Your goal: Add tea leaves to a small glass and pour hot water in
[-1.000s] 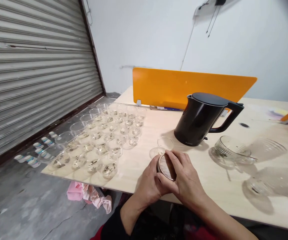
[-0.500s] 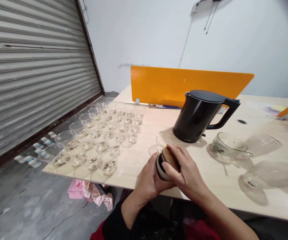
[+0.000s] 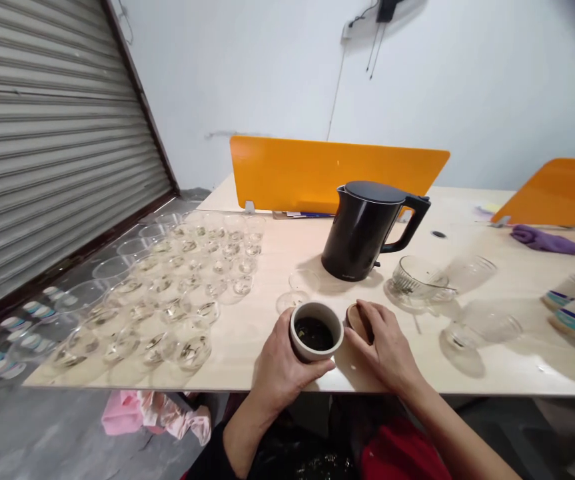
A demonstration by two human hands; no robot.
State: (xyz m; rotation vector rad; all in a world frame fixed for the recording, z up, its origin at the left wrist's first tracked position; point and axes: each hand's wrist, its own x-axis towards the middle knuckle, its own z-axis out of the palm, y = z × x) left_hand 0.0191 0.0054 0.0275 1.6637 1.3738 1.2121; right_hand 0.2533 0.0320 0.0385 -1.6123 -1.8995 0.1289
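- A small round beige ceramic jar (image 3: 316, 331), open-topped with dark loose leaves inside, is wrapped by the left hand (image 3: 281, 367); the grip is closed around its wall.
- A round wooden lid (image 3: 356, 320) is covered by the right hand (image 3: 386, 347), just right of the jar; that grip is pressed down on the lid against the pale wooden table (image 3: 267, 333).
- A black electric kettle (image 3: 362, 230) stands beyond both grips.
- Rows of small clear glass cups (image 3: 187, 280) are spread left of the left grip.

Left hand (image 3: 280, 367) wrapped around open jar (image 3: 316, 331) of dark leaves, right hand (image 3: 384, 343) pressing wooden lid (image 3: 356, 318) flat just right of jar; kettle (image 3: 362, 230) behind.
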